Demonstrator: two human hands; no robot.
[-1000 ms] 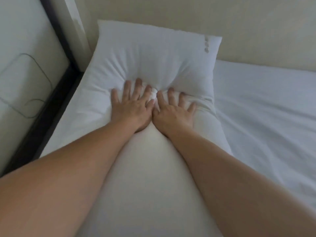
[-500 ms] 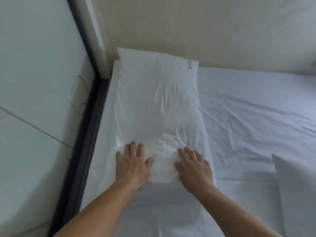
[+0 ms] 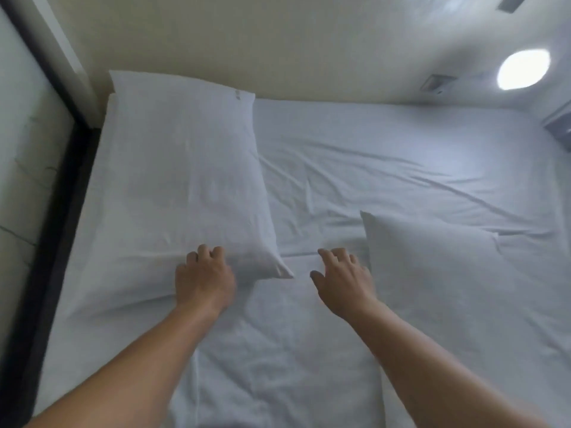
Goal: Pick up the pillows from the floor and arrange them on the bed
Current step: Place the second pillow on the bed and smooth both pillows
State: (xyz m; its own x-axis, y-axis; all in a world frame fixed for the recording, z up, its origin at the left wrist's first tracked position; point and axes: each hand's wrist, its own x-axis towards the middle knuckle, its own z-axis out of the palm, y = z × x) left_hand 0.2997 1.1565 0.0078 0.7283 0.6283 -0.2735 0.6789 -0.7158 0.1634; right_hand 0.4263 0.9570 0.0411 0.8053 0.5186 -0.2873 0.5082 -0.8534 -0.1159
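Observation:
A white pillow [image 3: 185, 168] lies flat along the left side of the bed [image 3: 386, 168], its far end against the wall. My left hand [image 3: 204, 278] rests at its near edge with fingers curled against the fabric; a grip on the cloth cannot be made out. My right hand [image 3: 343, 279] hovers over the bare sheet, fingers spread, between the two pillows and touching neither clearly. A second white pillow [image 3: 457, 304] lies on the right part of the bed, its near end running out of the picture.
A black bed frame [image 3: 61, 193] runs along the left, with pale floor or panel beyond it. A cream wall [image 3: 247, 41] closes the far side. A round lamp [image 3: 523, 69] glows at the top right. The white sheet is wrinkled.
Both hands have slid off the left pillow toward me. The right hand has shifted right onto the sheet. The view has pulled back, showing the second pillow more fully.

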